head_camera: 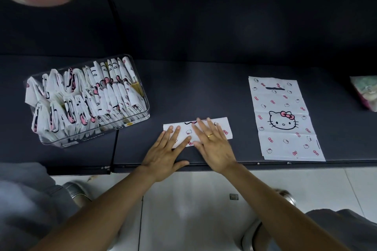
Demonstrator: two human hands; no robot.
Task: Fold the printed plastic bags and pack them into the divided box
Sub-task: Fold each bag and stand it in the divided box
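Observation:
A white plastic bag printed with pink bows and cat faces lies folded into a narrow strip (221,126) near the front edge of the dark table. My left hand (167,149) presses flat on the strip's left part with straight fingers. My right hand (212,144), wearing a gold ring, presses flat on its middle. To the right lies a small stack of unfolded printed bags (285,118), flat and apart from my hands. At the left stands the clear divided box (140,114), packed with several folded bags standing in rows.
The dark table (183,91) runs left to right, its front edge just under my wrists. A pale wrapped bundle (365,91) sits at the far right edge. Pink fabric shows at the top left, and white floor tiles lie below.

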